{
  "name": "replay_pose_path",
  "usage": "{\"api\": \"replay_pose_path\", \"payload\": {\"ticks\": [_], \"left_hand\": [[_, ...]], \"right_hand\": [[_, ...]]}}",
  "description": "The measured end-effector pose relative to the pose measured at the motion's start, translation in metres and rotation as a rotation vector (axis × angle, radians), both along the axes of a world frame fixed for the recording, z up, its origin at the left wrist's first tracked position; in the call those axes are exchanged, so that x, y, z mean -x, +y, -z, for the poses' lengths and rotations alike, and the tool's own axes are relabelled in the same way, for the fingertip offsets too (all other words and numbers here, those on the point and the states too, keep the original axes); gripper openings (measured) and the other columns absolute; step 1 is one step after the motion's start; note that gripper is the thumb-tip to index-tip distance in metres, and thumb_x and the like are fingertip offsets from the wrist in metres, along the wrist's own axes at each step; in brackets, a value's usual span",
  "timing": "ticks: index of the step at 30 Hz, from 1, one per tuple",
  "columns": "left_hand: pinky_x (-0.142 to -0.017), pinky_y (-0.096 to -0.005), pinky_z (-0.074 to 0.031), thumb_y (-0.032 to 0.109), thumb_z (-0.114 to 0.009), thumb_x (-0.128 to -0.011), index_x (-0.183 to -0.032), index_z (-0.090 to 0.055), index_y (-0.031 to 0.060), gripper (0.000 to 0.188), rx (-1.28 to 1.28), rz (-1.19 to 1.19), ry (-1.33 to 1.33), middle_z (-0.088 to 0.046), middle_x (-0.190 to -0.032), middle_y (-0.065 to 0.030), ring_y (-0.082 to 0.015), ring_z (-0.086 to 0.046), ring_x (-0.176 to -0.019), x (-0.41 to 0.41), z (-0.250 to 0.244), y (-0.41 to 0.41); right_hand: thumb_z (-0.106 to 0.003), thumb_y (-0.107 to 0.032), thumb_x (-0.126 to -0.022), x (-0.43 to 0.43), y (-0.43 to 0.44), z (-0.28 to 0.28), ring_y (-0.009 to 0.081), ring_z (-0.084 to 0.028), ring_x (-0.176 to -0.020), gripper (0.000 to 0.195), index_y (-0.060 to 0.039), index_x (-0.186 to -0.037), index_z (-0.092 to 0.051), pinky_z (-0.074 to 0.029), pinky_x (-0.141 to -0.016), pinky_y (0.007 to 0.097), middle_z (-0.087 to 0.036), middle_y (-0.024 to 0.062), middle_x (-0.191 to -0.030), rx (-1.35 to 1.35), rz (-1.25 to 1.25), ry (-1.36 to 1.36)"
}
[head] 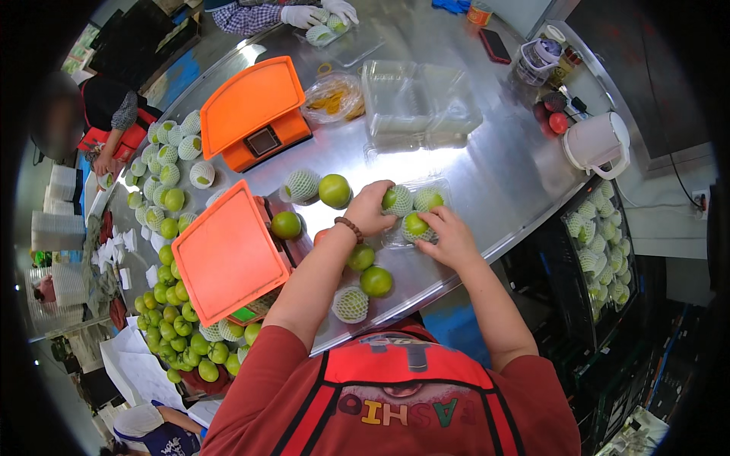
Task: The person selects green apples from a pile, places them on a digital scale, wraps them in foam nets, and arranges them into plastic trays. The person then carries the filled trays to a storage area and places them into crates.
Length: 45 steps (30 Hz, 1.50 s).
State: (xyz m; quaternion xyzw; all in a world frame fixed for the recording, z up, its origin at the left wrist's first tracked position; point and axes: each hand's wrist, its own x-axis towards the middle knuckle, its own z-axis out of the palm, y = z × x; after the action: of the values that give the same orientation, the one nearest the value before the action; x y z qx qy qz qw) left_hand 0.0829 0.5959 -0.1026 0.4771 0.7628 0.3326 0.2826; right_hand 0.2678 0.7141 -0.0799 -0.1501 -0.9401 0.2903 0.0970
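A clear plastic clamshell tray [393, 239] lies on the metal table in front of me, with three green fruits in white foam nets in it. My left hand [373, 210] is closed around the upper left netted fruit [398, 200]. The fingers of my right hand [447, 236] hold the lower netted fruit [416, 227]. Behind them sits the third netted fruit [430, 197], touched by neither palm. Bare green fruits [335, 190] and a netted one [301, 186] lie left of my left hand. Near the table edge are another bare fruit [376, 281] and a netted fruit [350, 305].
Two scales with orange [254, 105] and coral [231, 253] trays stand left, beside heaped green fruits [177, 336]. Stacked clear clamshells [422, 105] stand behind. A white pitcher [596, 142] and a phone [495, 45] are right. A co-worker's gloved hands [319, 16] hold netted fruits at the far side.
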Motion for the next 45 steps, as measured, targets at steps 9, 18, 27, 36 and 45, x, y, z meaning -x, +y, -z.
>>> {"api": "replay_pose_path", "payload": {"ticks": [9, 18, 27, 36, 45], "left_hand": [[-0.100, -0.0422, -0.032, 0.016, -0.068, -0.058, -0.124, -0.039, 0.0078, 0.072, -0.012, 0.079, 0.442, -0.034, -0.131, -0.0186, -0.0393, -0.031, -0.121, -0.023, 0.009, -0.010], [-0.100, -0.0527, -0.023, 0.037, -0.069, -0.065, -0.123, -0.043, 0.0137, 0.067, 0.023, -0.026, 0.454, -0.033, -0.134, -0.0132, -0.0393, -0.026, -0.124, -0.066, -0.001, -0.004], [-0.102, -0.0399, -0.026, 0.029, -0.065, -0.075, -0.128, -0.035, 0.0030, 0.066, -0.228, -0.239, 0.035, -0.033, -0.132, -0.0223, -0.0363, -0.031, -0.123, -0.061, -0.011, -0.039], [-0.074, -0.0312, -0.046, 0.018, -0.052, -0.084, -0.124, -0.040, -0.0028, 0.047, 0.106, -0.318, -0.580, -0.058, -0.100, -0.0156, -0.0228, -0.057, -0.086, -0.050, 0.012, -0.057], [-0.072, -0.0326, -0.048, 0.012, -0.059, -0.075, -0.126, -0.037, -0.0012, 0.057, 0.178, -0.155, -0.399, -0.058, -0.094, -0.0184, -0.0251, -0.060, -0.079, -0.065, 0.004, -0.038]], "right_hand": [[-0.071, -0.023, -0.065, 0.017, 0.005, -0.001, 0.0311, -0.055, -0.089, 0.044, -0.0066, -0.103, -0.056, -0.047, -0.072, 0.0382, -0.053, 0.0136, -0.099, 0.045, -0.083, -0.100], [-0.061, -0.010, -0.078, 0.061, 0.097, 0.076, 0.0183, -0.057, -0.084, 0.047, 0.0047, -0.120, -0.045, -0.046, -0.072, 0.0279, -0.057, 0.0145, -0.102, 1.315, 0.601, 0.136], [-0.051, 0.002, -0.072, -0.015, 0.063, 0.037, 0.0211, -0.052, -0.098, 0.041, -0.0044, -0.112, -0.054, -0.041, -0.085, 0.0296, -0.056, 0.0090, -0.102, 0.896, 0.368, 0.160], [-0.051, 0.002, -0.062, -0.100, -0.035, -0.001, 0.0358, -0.041, -0.113, 0.040, -0.0090, -0.100, -0.060, -0.037, -0.092, 0.0421, -0.047, 0.0125, -0.120, -0.072, 0.043, 0.026], [-0.051, -0.015, -0.088, -0.120, -0.047, 0.066, 0.0135, -0.056, -0.080, 0.020, -0.0009, -0.103, -0.053, -0.048, -0.066, 0.0253, -0.056, 0.0082, -0.097, 1.058, 0.796, 0.354]]}}
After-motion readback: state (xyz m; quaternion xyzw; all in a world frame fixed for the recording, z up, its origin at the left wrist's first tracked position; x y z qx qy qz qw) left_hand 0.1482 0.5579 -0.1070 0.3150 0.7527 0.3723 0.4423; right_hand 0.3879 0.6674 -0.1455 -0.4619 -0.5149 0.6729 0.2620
